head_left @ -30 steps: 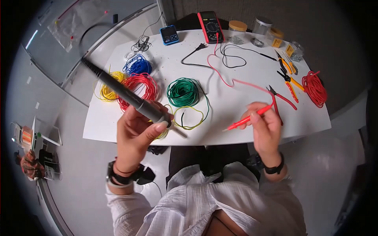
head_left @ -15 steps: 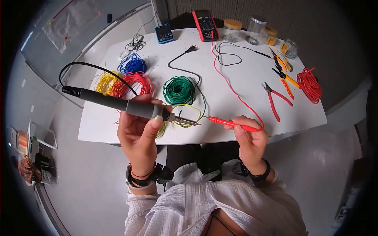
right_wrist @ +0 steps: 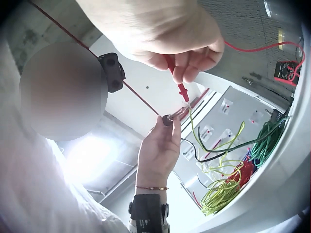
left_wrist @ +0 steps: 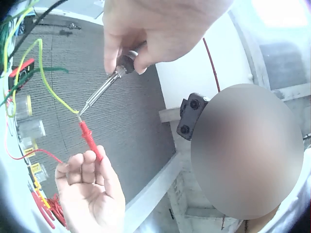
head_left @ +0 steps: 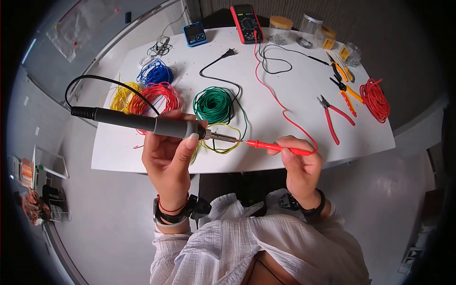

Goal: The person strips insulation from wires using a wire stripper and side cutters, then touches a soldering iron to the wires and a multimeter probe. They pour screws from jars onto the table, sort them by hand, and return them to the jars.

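Note:
In the head view the left hand (head_left: 167,159) grips a grey soldering iron (head_left: 128,121) near its front end, the metal tip pointing right. The right hand (head_left: 302,166) pinches a red test probe (head_left: 266,145), its thin metal tip pointing left. Both tips meet or nearly meet above the table's front part; whether they touch I cannot tell. The left wrist view shows the iron (left_wrist: 104,90) coming down toward the probe (left_wrist: 89,137), with a yellow-green wire's end (left_wrist: 73,109) at or near the tips. A red lead runs from the probe to the multimeter (head_left: 248,26).
On the white table (head_left: 280,99) lie green wire (head_left: 213,105), red wire (head_left: 159,99), blue wire (head_left: 155,72) and yellow wire (head_left: 122,98) coils. A black plug (head_left: 230,52) lies behind. Red-handled cutters (head_left: 332,118), other pliers (head_left: 346,95) and a red coil (head_left: 375,100) lie right; jars (head_left: 311,23) stand behind.
The iron has swung from a steep slant to nearly level, its tip now pointing right. The right hand has moved left and lower, bringing the probe's tip to the iron's tip.

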Demonstrator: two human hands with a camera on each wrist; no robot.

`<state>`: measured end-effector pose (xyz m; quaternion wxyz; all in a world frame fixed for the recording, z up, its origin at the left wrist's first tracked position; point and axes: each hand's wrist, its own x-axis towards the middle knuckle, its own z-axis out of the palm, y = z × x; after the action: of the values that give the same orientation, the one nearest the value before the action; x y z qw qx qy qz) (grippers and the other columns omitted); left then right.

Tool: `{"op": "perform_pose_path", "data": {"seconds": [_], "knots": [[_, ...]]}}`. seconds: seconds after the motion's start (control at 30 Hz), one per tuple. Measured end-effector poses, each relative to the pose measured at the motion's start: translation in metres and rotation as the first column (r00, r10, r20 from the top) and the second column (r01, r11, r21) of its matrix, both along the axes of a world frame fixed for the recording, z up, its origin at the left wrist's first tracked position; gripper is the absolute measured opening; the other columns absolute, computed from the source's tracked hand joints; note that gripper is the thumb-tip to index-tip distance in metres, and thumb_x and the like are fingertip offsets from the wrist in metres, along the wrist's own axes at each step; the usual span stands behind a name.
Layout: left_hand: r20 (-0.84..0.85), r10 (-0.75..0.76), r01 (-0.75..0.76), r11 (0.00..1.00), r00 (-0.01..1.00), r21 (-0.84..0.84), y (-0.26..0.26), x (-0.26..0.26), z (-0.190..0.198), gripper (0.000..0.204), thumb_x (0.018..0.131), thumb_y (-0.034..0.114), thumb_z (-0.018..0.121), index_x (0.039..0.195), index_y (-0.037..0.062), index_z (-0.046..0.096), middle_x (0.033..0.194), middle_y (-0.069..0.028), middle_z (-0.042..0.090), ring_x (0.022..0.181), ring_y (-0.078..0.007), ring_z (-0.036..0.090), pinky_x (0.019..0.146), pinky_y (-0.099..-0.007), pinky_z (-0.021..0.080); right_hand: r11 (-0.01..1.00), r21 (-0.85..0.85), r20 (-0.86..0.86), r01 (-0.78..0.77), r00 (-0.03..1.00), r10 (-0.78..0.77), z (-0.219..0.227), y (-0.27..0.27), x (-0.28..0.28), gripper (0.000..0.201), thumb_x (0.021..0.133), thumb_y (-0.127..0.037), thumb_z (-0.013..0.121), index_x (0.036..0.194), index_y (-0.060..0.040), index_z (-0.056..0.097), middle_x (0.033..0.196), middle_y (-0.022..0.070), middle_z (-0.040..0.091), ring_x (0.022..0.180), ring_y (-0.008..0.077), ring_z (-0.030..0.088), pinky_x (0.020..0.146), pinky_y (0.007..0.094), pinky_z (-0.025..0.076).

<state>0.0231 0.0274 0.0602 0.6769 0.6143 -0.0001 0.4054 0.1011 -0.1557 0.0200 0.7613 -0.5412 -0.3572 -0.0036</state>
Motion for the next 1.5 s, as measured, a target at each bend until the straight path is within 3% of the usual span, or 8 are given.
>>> {"op": "perform_pose_path", "data": {"seconds": [0.47, 0.63, 0.87, 0.97, 1.1, 1.17, 1.37, 1.5], "knots": [[-0.032, -0.009, 0.009, 1.000, 0.999, -0.010, 0.002, -0.001, -0.002, 0.039, 0.081, 0.008, 0.058, 0.114, -0.0046, 0.044, 0.097, -0.0137, 0.057, 0.088, -0.0235, 0.059, 0.071, -0.0242, 0.049, 0.999, 0.044, -0.038, -0.015, 0.999, 0.017, -0.002, -0.002, 0.000, 0.017, 0.086, -0.001, 0.049, 0.101, 0.0063, 0.054, 0.086, 0.0141, 0.060, 0.082, 0.0184, 0.059, 0.076, 0.0314, 0.047], [0.076, -0.102, 0.110, 0.987, 0.992, -0.119, 0.014, -0.010, 0.007, 0.041, 0.075, 0.005, 0.065, 0.110, -0.0059, 0.047, 0.097, -0.0142, 0.057, 0.086, -0.0250, 0.060, 0.082, -0.0365, 0.048, 0.999, -0.026, -0.056, 0.028, 0.998, -0.030, 0.000, 0.002, 0.007, 0.017, 0.086, 0.000, 0.049, 0.101, 0.0064, 0.054, 0.087, 0.0132, 0.061, 0.084, 0.0169, 0.059, 0.078, 0.0290, 0.045], [0.009, -0.045, 0.045, 0.999, 0.999, -0.021, 0.022, -0.007, 0.011, 0.037, 0.077, 0.001, 0.062, 0.110, -0.0058, 0.047, 0.096, -0.0142, 0.059, 0.088, -0.0242, 0.060, 0.082, -0.0347, 0.047, 0.991, -0.079, -0.158, -0.109, 0.983, 0.096, -0.003, 0.018, 0.009, 0.028, 0.091, -0.011, 0.039, 0.104, 0.0091, 0.053, 0.092, 0.0187, 0.061, 0.086, 0.0251, 0.060, 0.085, 0.0360, 0.041], [0.016, -0.016, 0.017, 1.000, 1.000, -0.021, 0.021, -0.005, 0.009, 0.035, 0.078, 0.000, 0.060, 0.109, -0.0056, 0.047, 0.095, -0.0143, 0.059, 0.089, -0.0239, 0.060, 0.083, -0.0337, 0.046, 0.992, -0.042, -0.129, -0.120, 0.985, 0.114, -0.006, 0.020, 0.010, 0.027, 0.093, -0.013, 0.039, 0.106, 0.0053, 0.054, 0.092, 0.0140, 0.063, 0.089, 0.0175, 0.060, 0.084, 0.0294, 0.042], [0.045, 0.029, -0.028, 1.000, 0.999, -0.005, 0.023, -0.003, 0.006, 0.032, 0.079, -0.001, 0.059, 0.109, -0.0050, 0.046, 0.095, -0.0142, 0.059, 0.088, -0.0232, 0.059, 0.083, -0.0323, 0.045, 0.992, -0.026, -0.127, -0.124, 0.985, 0.119, -0.001, 0.023, 0.006, 0.027, 0.093, -0.013, 0.039, 0.106, 0.0054, 0.054, 0.092, 0.0140, 0.063, 0.089, 0.0176, 0.060, 0.084, 0.0293, 0.042], [0.047, 0.031, -0.031, 1.000, 0.998, -0.006, 0.023, -0.003, 0.007, 0.032, 0.079, -0.001, 0.059, 0.109, -0.0049, 0.046, 0.095, -0.0139, 0.059, 0.088, -0.0228, 0.059, 0.083, -0.0321, 0.045, 0.991, -0.085, -0.122, -0.099, 0.989, 0.088, 0.000, 0.022, 0.006, 0.029, 0.092, -0.012, 0.038, 0.106, 0.0095, 0.051, 0.095, 0.0193, 0.059, 0.087, 0.0263, 0.060, 0.083, 0.0365, 0.041], [0.026, 0.045, -0.045, 0.999, 0.999, -0.005, 0.024, -0.001, 0.007, 0.032, 0.080, 0.000, 0.059, 0.108, -0.0044, 0.047, 0.095, -0.0128, 0.059, 0.088, -0.0217, 0.059, 0.083, -0.0320, 0.045, 0.992, -0.057, -0.129, -0.113, 0.986, 0.105, 0.001, 0.024, 0.005, 0.029, 0.092, -0.012, 0.038, 0.106, 0.0091, 0.051, 0.097, 0.0186, 0.059, 0.088, 0.0276, 0.060, 0.083, 0.0372, 0.041], [0.010, 0.044, -0.044, 0.999, 0.999, -0.003, 0.026, -0.001, 0.005, 0.031, 0.080, 0.000, 0.059, 0.108, -0.0043, 0.047, 0.096, -0.0119, 0.058, 0.088, -0.0213, 0.059, 0.083, -0.0322, 0.045, 0.992, -0.026, -0.128, -0.124, 0.984, 0.120, 0.000, 0.026, 0.006, 0.029, 0.093, -0.015, 0.038, 0.106, 0.0060, 0.053, 0.094, 0.0147, 0.062, 0.091, 0.0189, 0.060, 0.085, 0.0306, 0.042]]}}
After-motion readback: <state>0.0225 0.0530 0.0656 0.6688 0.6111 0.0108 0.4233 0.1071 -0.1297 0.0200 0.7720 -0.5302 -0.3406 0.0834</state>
